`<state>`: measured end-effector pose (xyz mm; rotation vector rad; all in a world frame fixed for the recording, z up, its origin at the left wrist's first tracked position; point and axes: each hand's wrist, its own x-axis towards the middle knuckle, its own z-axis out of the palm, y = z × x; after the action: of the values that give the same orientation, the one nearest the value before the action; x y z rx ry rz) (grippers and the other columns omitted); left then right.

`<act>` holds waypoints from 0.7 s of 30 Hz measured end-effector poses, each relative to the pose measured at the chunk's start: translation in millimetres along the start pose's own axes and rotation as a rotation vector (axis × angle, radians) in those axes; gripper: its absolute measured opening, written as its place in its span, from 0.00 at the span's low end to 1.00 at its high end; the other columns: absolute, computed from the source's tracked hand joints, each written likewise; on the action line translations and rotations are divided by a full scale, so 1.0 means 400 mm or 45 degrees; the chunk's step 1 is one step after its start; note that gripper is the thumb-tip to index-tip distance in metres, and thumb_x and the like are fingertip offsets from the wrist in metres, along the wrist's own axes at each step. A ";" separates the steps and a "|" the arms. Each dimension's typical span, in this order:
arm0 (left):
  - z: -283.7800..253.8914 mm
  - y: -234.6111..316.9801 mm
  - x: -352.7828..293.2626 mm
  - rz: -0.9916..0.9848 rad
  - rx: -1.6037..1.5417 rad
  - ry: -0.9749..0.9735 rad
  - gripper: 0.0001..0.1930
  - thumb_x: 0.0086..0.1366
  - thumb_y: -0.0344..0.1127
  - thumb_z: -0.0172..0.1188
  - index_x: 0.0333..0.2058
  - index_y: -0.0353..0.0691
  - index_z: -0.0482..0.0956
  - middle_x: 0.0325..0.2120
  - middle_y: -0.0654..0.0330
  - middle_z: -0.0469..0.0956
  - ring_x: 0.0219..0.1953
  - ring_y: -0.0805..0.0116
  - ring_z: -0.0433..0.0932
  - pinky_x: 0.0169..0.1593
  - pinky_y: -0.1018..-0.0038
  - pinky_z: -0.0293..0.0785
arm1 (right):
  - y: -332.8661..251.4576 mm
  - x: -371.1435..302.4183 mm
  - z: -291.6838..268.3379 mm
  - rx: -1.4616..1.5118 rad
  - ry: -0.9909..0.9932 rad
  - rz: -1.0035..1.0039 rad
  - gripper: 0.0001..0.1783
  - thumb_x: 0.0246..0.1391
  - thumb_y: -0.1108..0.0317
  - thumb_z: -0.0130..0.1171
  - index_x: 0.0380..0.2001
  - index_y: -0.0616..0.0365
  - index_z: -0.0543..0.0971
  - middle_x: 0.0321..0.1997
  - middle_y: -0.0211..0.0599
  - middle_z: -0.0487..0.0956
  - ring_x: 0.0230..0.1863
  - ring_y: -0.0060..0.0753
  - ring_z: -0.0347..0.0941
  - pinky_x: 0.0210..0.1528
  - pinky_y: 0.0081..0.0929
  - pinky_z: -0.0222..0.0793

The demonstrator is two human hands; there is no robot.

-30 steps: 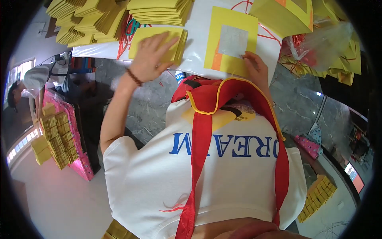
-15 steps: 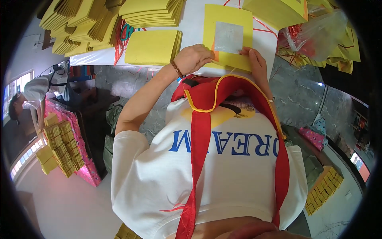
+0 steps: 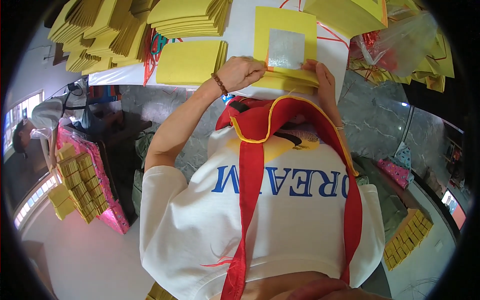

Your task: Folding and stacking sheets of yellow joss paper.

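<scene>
The yellow sheet [image 3: 285, 20] lies on the white surface [image 3: 242, 27], its gray rectangular patch [image 3: 286, 48] facing up. The left hand [image 3: 250, 75] is clamped on the near left corner. The right hand [image 3: 320, 77] touches the near right edge; whether its fingers grip cannot be determined. A folded yellow stack [image 3: 189, 62] rests left of the sheet.

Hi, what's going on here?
A person is handling a yellow paper sheet on a white-covered table. The left hand and right hand are at its near edge, which looks bent up. A silvery rectangle lies on the sheet. Left of it sits a yellow paper stack, with green-handled scissors just behind.
</scene>
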<state>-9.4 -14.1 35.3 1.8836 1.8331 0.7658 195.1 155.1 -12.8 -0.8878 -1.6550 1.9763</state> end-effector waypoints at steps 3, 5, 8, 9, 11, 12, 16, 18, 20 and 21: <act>-0.007 0.004 0.006 -0.126 -0.048 -0.044 0.09 0.59 0.37 0.50 0.30 0.39 0.76 0.23 0.55 0.76 0.29 0.55 0.75 0.34 0.62 0.70 | -0.004 0.000 -0.001 0.063 0.001 0.035 0.22 0.63 0.57 0.39 0.44 0.63 0.74 0.39 0.37 0.77 0.42 0.26 0.71 0.50 0.23 0.64; -0.008 0.001 0.010 -0.167 -0.107 -0.013 0.09 0.57 0.37 0.51 0.28 0.38 0.75 0.20 0.54 0.75 0.26 0.54 0.75 0.31 0.63 0.69 | 0.006 0.001 -0.003 0.088 0.003 0.031 0.22 0.63 0.57 0.38 0.44 0.63 0.74 0.39 0.38 0.77 0.42 0.26 0.71 0.50 0.23 0.64; -0.002 -0.007 0.012 -0.255 -0.218 0.015 0.09 0.57 0.37 0.51 0.28 0.37 0.75 0.19 0.53 0.75 0.24 0.53 0.75 0.29 0.64 0.69 | 0.002 -0.001 -0.005 0.224 -0.039 0.013 0.21 0.63 0.58 0.40 0.45 0.63 0.74 0.39 0.37 0.77 0.42 0.25 0.71 0.49 0.22 0.64; -0.002 -0.008 0.014 -0.252 -0.218 0.014 0.09 0.57 0.37 0.51 0.28 0.37 0.75 0.19 0.53 0.75 0.24 0.53 0.75 0.29 0.64 0.69 | -0.003 -0.004 -0.005 0.336 -0.085 0.002 0.19 0.62 0.60 0.43 0.46 0.63 0.73 0.40 0.36 0.77 0.42 0.25 0.71 0.48 0.21 0.65; -0.005 -0.008 0.017 -0.321 -0.322 0.067 0.10 0.58 0.37 0.51 0.28 0.37 0.76 0.18 0.52 0.74 0.22 0.57 0.74 0.28 0.67 0.69 | 0.005 -0.009 -0.006 0.187 -0.092 -0.015 0.17 0.60 0.62 0.46 0.46 0.63 0.73 0.40 0.35 0.77 0.41 0.23 0.71 0.46 0.20 0.66; -0.005 -0.009 0.016 -0.319 -0.320 0.067 0.10 0.58 0.37 0.51 0.28 0.37 0.76 0.18 0.52 0.74 0.22 0.57 0.74 0.28 0.67 0.69 | 0.012 -0.010 -0.006 0.038 -0.102 -0.031 0.16 0.59 0.65 0.49 0.46 0.63 0.72 0.40 0.33 0.76 0.41 0.21 0.71 0.45 0.19 0.66; 0.015 -0.002 0.017 -0.483 -0.623 0.161 0.13 0.57 0.38 0.57 0.38 0.38 0.76 0.25 0.54 0.76 0.22 0.62 0.74 0.29 0.73 0.70 | 0.032 0.006 -0.022 -0.012 -0.135 0.026 0.15 0.56 0.69 0.52 0.46 0.63 0.72 0.41 0.31 0.76 0.40 0.19 0.70 0.43 0.18 0.67; 0.030 -0.010 0.006 -0.526 -0.860 0.283 0.22 0.53 0.39 0.63 0.47 0.41 0.73 0.39 0.55 0.75 0.32 0.59 0.73 0.39 0.72 0.71 | 0.026 0.003 -0.010 0.162 -0.053 0.041 0.14 0.57 0.68 0.52 0.44 0.63 0.72 0.40 0.31 0.76 0.39 0.18 0.70 0.43 0.18 0.66; 0.043 -0.018 0.013 -0.384 -0.514 0.358 0.21 0.52 0.39 0.63 0.46 0.42 0.74 0.42 0.54 0.74 0.37 0.57 0.71 0.43 0.70 0.69 | 0.021 0.003 -0.005 0.134 -0.064 0.003 0.13 0.57 0.68 0.52 0.44 0.62 0.72 0.40 0.30 0.76 0.39 0.18 0.71 0.43 0.18 0.67; 0.052 -0.023 0.016 -0.245 -0.168 0.424 0.21 0.52 0.39 0.63 0.46 0.44 0.74 0.44 0.53 0.73 0.41 0.55 0.69 0.47 0.68 0.67 | 0.017 0.002 -0.005 0.108 -0.076 -0.032 0.13 0.57 0.68 0.51 0.44 0.62 0.73 0.40 0.30 0.76 0.39 0.18 0.71 0.43 0.17 0.67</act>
<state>-3.4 -5.3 14.2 1.5416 2.0649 1.1546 196.6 155.6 -19.8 -0.7808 -1.5936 2.0581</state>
